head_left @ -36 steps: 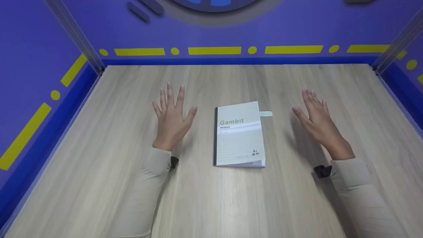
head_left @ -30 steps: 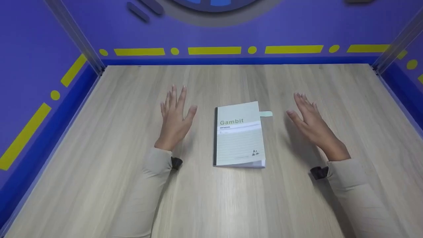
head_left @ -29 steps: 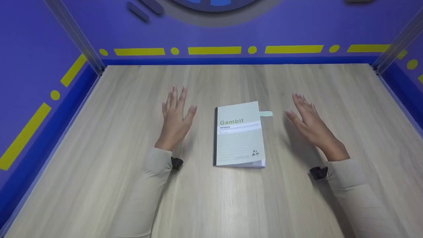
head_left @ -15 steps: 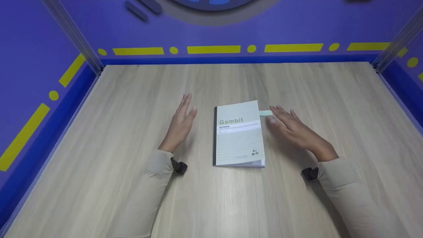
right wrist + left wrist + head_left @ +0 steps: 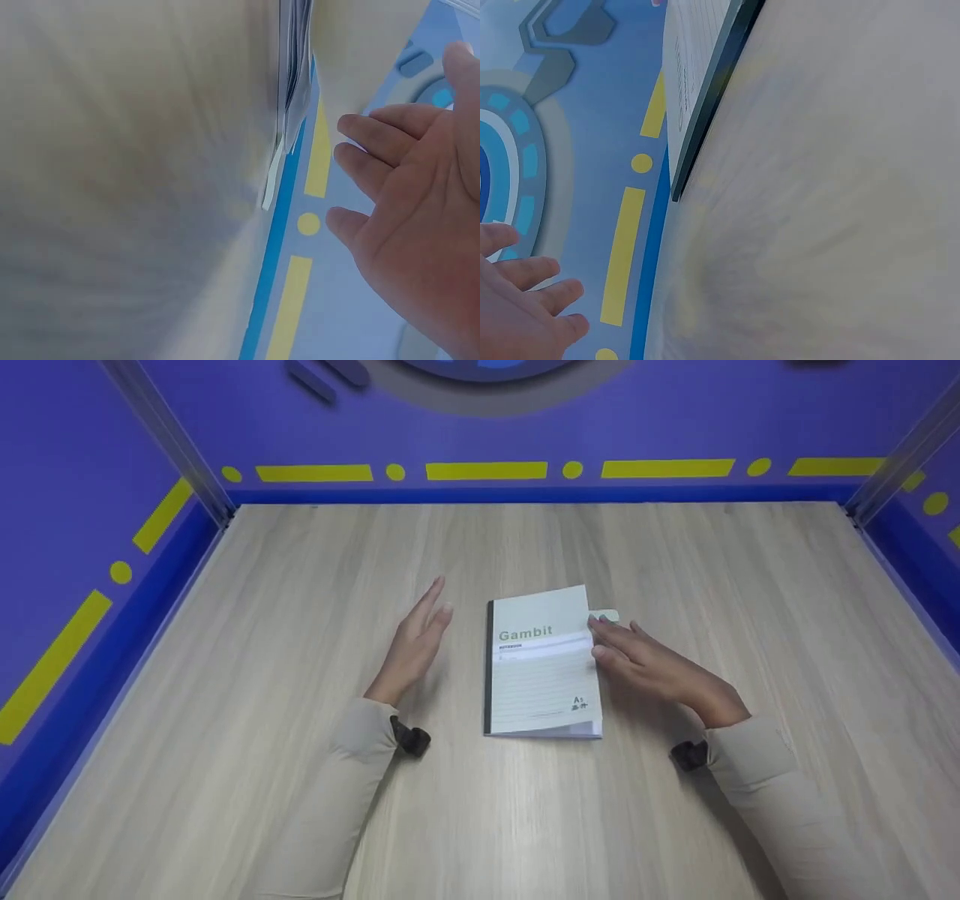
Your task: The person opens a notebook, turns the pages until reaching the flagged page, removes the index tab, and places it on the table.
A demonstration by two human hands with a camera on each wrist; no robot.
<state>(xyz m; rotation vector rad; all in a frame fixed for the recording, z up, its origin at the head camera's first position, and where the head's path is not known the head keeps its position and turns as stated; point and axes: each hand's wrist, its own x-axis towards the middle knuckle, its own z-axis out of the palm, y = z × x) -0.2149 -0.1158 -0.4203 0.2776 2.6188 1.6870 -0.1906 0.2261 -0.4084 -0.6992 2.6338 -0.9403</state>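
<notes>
A pale green notebook (image 5: pixel 541 682) with a dark spine and the word Gambit on its cover lies on the wooden table, its cover slightly raised at the right. From its right side sticks out a light green tab (image 5: pixel 606 615). My right hand (image 5: pixel 656 664) is at that side, fingertips overlapping the cover's right edge in the head view, fingers extended. My left hand (image 5: pixel 412 645) hovers left of the spine, apart from it, fingers straight and holding nothing. In the right wrist view the page edges (image 5: pixel 296 75) show beyond the open palm.
The wooden table (image 5: pixel 300 585) runs back to a blue-purple wall (image 5: pixel 480 435) with yellow bars and dots. A similar panel (image 5: pixel 75 510) borders the left side. Each wrist wears a small black camera, like the one (image 5: pixel 411 739) on the left.
My right hand has come leftward from beside the notebook to its right edge. The left hand has turned edge-on and shifted slightly right, toward the spine. The notebook stays in place.
</notes>
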